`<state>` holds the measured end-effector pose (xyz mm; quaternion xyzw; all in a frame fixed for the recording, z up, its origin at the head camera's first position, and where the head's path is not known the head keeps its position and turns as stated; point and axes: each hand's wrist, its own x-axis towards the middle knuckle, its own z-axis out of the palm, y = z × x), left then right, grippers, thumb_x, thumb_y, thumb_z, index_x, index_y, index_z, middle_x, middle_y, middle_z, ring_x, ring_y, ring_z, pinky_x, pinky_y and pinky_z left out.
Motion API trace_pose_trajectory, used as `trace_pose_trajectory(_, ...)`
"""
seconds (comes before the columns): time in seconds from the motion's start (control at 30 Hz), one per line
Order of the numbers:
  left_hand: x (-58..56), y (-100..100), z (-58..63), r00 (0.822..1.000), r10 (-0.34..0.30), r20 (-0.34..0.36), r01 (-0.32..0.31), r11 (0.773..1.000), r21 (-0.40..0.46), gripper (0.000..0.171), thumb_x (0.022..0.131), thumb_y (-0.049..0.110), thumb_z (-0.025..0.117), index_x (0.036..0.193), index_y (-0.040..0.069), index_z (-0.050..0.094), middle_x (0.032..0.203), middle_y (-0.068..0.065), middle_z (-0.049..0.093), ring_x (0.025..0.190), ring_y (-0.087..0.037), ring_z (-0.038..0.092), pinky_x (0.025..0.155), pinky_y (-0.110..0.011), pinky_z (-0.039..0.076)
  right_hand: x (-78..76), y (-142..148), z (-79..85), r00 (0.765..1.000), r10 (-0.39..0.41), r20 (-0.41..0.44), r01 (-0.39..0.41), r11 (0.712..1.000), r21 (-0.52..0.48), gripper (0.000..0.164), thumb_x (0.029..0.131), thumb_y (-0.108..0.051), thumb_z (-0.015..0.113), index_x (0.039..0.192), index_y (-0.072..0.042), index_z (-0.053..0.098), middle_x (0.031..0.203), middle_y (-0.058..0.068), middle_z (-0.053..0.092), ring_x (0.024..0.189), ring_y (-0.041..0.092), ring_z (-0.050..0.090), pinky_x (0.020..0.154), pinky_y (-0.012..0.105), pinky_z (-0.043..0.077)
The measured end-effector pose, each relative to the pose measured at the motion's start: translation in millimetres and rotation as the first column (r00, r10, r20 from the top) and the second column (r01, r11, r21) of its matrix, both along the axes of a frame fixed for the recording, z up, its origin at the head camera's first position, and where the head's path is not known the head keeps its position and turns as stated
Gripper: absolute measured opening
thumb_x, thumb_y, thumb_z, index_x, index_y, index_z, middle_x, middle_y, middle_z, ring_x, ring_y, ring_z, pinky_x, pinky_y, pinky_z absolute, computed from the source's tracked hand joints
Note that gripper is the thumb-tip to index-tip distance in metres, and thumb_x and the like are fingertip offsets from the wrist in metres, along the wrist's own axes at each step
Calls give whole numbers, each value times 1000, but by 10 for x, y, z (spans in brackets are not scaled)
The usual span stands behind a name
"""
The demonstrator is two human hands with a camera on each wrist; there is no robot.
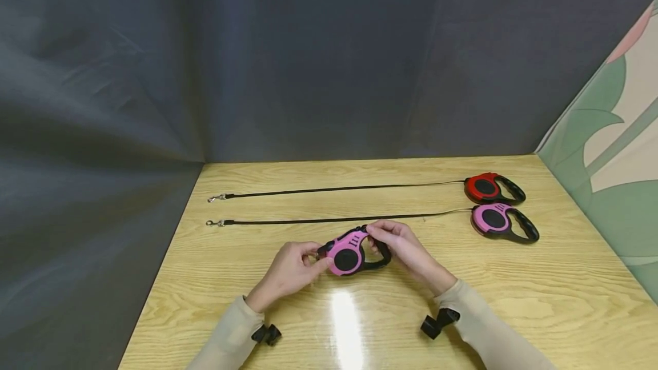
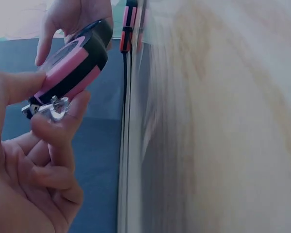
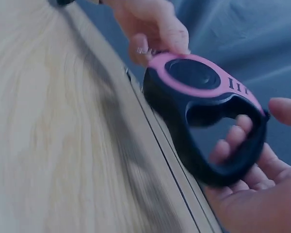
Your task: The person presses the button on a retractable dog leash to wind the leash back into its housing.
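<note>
Both hands hold a pink and black retractable dog leash (image 1: 346,258) above the table, near its middle. My left hand (image 1: 290,270) pinches the front end of the casing between thumb and fingers. In the left wrist view a silver metal clip (image 2: 58,109) sticks out by those fingertips, close against the casing. The right hand (image 1: 403,247) grips the black loop handle (image 3: 233,170); in the right wrist view its fingers pass through the loop, with the thumb near the top edge by the button. No cord is seen drawn out of this leash.
Behind the hands, a red retractable leash (image 1: 483,186) and another pink one (image 1: 493,218) lie at the right. Their black cords stretch left across the table (image 1: 514,301), ending in metal clips (image 1: 218,222). Dark cloth (image 1: 319,61) hangs behind and at left; a patterned panel (image 1: 606,187) stands right.
</note>
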<state>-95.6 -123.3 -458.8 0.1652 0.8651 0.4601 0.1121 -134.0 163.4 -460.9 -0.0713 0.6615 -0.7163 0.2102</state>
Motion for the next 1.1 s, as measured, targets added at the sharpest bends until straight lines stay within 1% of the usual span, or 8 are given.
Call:
trace_pose_trajectory(0.1, -19, -25, -23, 999, 12, 37, -15, 998, 62, 34, 102, 35, 74, 77, 13, 66, 57, 9, 43, 49, 0, 34, 49, -19, 28, 18, 26, -12, 994, 24, -107, -4, 983, 181, 37, 104, -22, 70, 127, 6, 67, 107, 12, 75, 94, 15, 69, 83, 25, 57)
trace_pose_trajectory(0.23, -44, -60, -44, 993, 43, 113, -55, 993, 107, 40, 102, 31, 74, 72, 9, 59, 58, 10, 34, 53, -3, 30, 53, -19, 26, 77, 58, -57, 952, 110, -286, 13, 918, 397, 52, 96, -28, 81, 137, -1, 65, 114, 13, 73, 98, 17, 67, 83, 27, 56)
trace_pose_trajectory(0.4, -61, -69, -67, 963, 82, 258, -122, 982, 142, 32, 103, 29, 72, 92, -1, 74, 57, 7, 45, 54, -5, 36, 54, -20, 29, 141, 75, -150, 874, 249, -418, 14, 845, 534, 81, 81, -37, 95, 148, -9, 57, 109, 5, 71, 90, 12, 63, 77, 27, 55)
trace_pose_trajectory(0.57, -66, -45, -90, 936, 103, 336, -164, 974, 157, 37, 104, 30, 70, 112, -5, 75, 61, 4, 57, 57, -6, 39, 55, -20, 31, 164, 70, -196, 818, 298, -493, 51, 816, 577, 92, 73, -35, 100, 150, -8, 56, 110, 4, 72, 88, 8, 64, 75, 25, 56)
trace_pose_trajectory(0.63, -63, -32, -97, 941, 100, 324, -157, 976, 154, 43, 104, 31, 71, 128, -4, 70, 62, 3, 59, 55, -5, 40, 53, -20, 31, 165, 72, -200, 809, 294, -508, 67, 813, 578, 89, 74, -32, 100, 148, -8, 57, 110, 4, 73, 87, 7, 65, 74, 24, 56)
trace_pose_trajectory(0.77, -49, -17, -100, 974, 73, 213, -95, 991, 98, 66, 97, 32, 80, 153, 6, 55, 64, 3, 59, 52, -5, 40, 51, -21, 33, 166, 86, -213, 819, 292, -495, 65, 808, 585, 86, 75, -33, 99, 147, -8, 59, 105, 2, 73, 85, 6, 64, 71, 24, 56)
trace_pose_trajectory(0.93, -22, -1, -78, 999, 17, 33, -14, 996, -93, 86, 82, 44, 93, 153, 16, 56, 79, 2, 68, 60, -5, 49, 64, -25, 43, 177, 94, -226, 838, 286, -465, 49, 809, 586, 85, 75, -35, 98, 147, -9, 60, 103, 1, 74, 86, 8, 65, 73, 25, 55)
trace_pose_trajectory(1.1, -16, 26, -99, 1000, 16, -21, -20, 980, -197, 85, 77, 48, 95, 149, 20, 60, 94, 5, 76, 65, -4, 58, 75, -30, 48, 192, 76, -246, 837, 287, -467, 49, 809, 585, 84, 74, -32, 99, 145, -6, 61, 115, 4, 76, 96, 13, 71, 86, 29, 58)
